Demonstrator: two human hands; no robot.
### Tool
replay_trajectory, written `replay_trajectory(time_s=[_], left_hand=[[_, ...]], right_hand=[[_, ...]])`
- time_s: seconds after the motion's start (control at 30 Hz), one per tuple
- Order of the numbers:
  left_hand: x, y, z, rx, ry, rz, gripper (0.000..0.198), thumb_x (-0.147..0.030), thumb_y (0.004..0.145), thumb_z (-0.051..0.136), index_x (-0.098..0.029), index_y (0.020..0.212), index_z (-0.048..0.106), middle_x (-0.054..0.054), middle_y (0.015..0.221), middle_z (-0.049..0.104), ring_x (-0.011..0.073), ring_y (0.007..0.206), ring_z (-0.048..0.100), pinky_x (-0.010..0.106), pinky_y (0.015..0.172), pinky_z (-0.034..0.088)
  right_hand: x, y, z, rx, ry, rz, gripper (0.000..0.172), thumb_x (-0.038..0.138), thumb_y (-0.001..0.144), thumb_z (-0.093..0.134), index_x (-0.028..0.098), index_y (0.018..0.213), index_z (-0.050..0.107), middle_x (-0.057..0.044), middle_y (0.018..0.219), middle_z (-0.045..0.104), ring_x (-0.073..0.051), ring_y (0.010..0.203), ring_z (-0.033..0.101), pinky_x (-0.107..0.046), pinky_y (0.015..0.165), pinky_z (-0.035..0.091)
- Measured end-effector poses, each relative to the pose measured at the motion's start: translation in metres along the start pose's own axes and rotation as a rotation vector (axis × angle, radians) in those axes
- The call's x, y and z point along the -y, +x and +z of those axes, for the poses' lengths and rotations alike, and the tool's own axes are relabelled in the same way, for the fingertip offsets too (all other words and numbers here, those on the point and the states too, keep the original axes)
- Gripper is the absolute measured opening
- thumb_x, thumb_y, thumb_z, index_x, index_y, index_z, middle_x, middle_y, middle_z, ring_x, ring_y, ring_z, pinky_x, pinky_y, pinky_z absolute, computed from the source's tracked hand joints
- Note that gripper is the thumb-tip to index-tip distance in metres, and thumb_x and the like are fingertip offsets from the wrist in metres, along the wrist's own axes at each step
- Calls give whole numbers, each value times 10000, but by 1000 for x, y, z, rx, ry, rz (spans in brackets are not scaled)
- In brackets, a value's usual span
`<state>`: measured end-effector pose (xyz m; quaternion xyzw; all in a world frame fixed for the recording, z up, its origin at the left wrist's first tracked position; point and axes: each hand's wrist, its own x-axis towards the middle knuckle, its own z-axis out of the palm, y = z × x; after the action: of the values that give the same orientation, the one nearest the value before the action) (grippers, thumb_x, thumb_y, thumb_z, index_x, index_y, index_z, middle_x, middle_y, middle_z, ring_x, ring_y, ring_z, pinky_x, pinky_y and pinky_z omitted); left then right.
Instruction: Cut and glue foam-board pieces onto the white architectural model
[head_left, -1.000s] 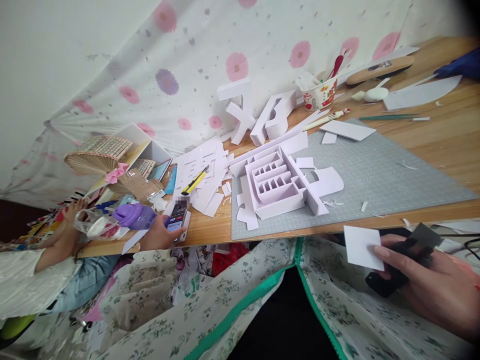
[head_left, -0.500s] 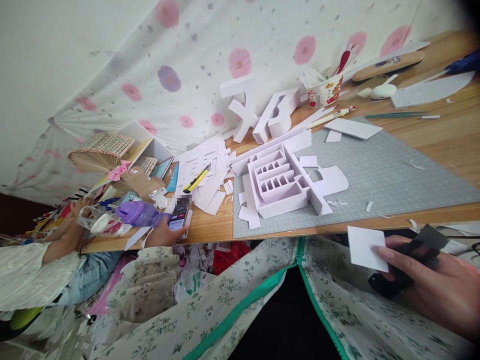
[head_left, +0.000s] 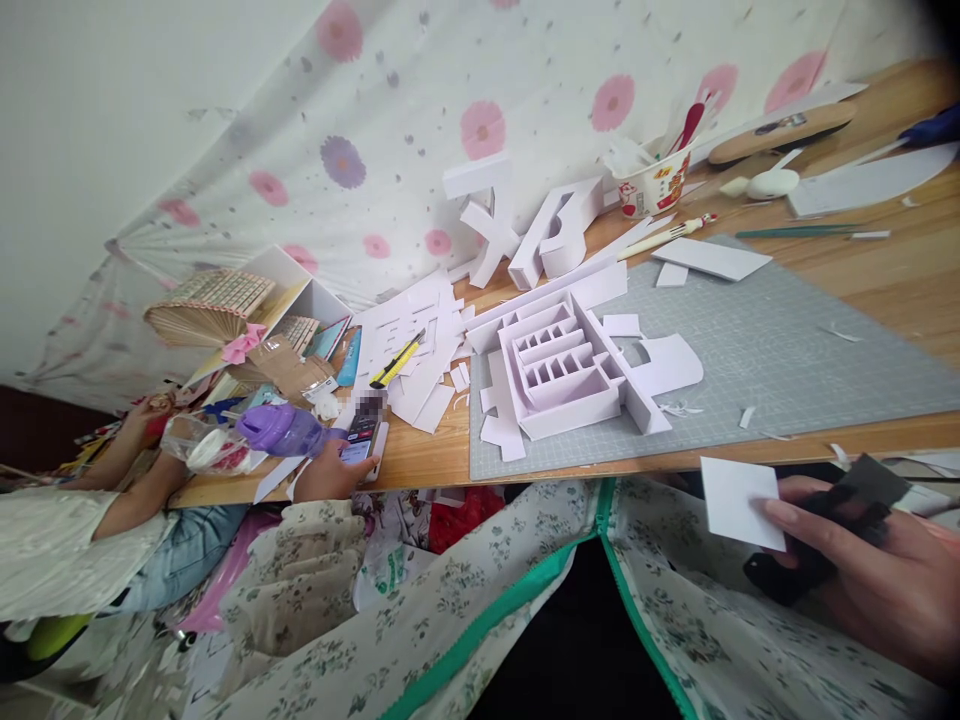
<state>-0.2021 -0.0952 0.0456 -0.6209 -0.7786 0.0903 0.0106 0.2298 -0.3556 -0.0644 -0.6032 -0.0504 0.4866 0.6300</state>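
The white piece [head_left: 739,503] is pinched between thumb and finger of your right hand [head_left: 889,580], held off the desk at its near edge. It points leftward out of your grip, broad face up, near enough square that no clear long axis shows. That same hand also has a dark object [head_left: 795,575] behind the piece; you cannot tell what it is.

From the piece, the walled white model [head_left: 577,412] lies forward and to your left, flat on the cutting mat [head_left: 787,370], its open compartments facing up. Your right hand is the nearer to it; a long strip on the model's right side slants toward the piece, its near end close by but apart from it.

Well left, your left hand [head_left: 330,472] touches a phone [head_left: 364,435] by the near edge of the desk [head_left: 435,460], thumb across its near end. The phone's long axis runs away from you, leaning slightly right; whether your fingers close beneath it cannot be told. Just beyond lies a yellow knife [head_left: 397,362].
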Motion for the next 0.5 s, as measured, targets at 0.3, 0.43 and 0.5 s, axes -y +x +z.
replay_trajectory(time_s=[0.3,0.43,0.5], left_hand=[[-1,-7,2,-26,-48,-38,812,-636,738,566,-151,1337,312,210,1295,564,347,1116,609,372,830,474],[-1,-9,1,-21,-70,9,836,-588,738,600,-159,1377,273,197,1344,529,344,1154,586,365,854,466],[-1,-10,1,-17,-79,29,867,-579,734,611,-167,1404,246,193,1369,508,360,1174,569,379,871,458]], right_hand=[[-6,1,0,8,40,-36,380,326,476,887,233,765,658,19,621,569,-130,496,519,-220,407,444],[-3,-1,1,17,-5,-59,329,361,529,868,245,756,662,22,613,562,-123,508,511,-211,422,442],[-2,-1,1,16,-68,-88,317,388,540,858,246,744,661,17,596,557,-137,513,511,-226,419,439]])
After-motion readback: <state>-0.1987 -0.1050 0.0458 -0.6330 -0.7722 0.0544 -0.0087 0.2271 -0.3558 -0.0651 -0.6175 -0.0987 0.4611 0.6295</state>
